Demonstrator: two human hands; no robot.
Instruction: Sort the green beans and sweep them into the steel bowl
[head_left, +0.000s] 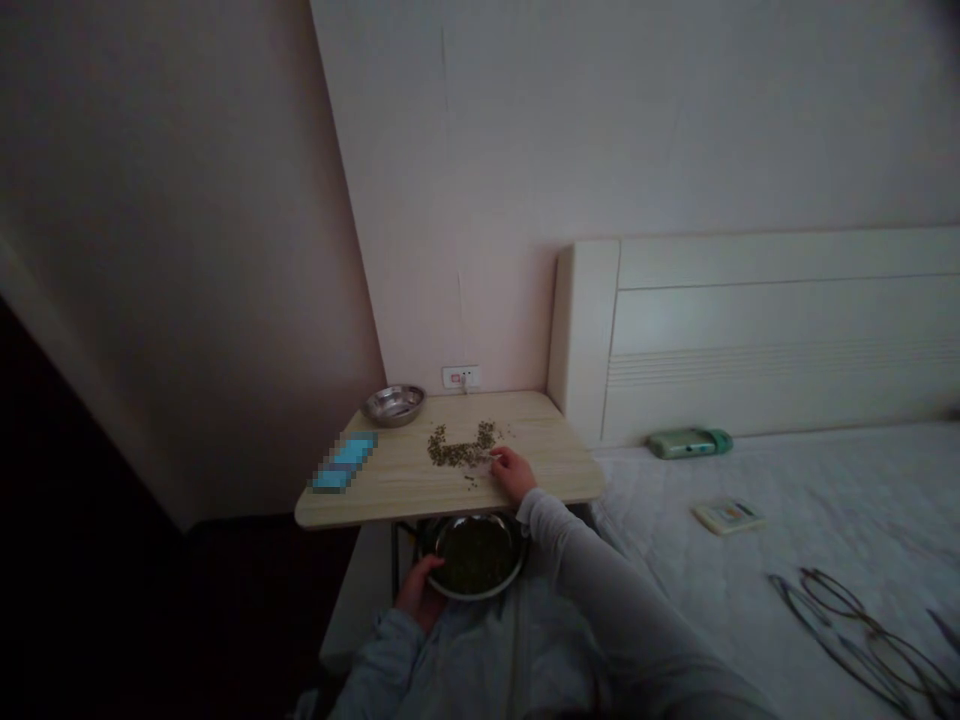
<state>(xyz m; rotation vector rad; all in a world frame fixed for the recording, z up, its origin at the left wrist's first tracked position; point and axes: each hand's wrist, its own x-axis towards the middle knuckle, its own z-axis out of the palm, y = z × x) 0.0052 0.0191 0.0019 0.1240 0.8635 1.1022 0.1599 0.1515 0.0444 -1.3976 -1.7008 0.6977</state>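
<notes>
My left hand (422, 594) grips the rim of a metal bowl (480, 597) held below the table's front edge. Small dark green bits, too fine to name, cover the bowl's bottom. Over the wooden table (405, 490), my right hand (514, 474) has its fingers pinched together at the right side of a loose spread of small greenish-brown grains (450, 454). What sits between those fingertips, if anything, is too small to make out. A few grains lie apart from the spread, near the front.
A second metal bowl (394, 405) stands at the table's back left, near a blurred blue item (344, 462). A wall socket (460, 377) is behind. On the bed (645, 510) at right lie a green bottle-like case (688, 443), a pale packet (727, 516) and tangled cables (847, 620).
</notes>
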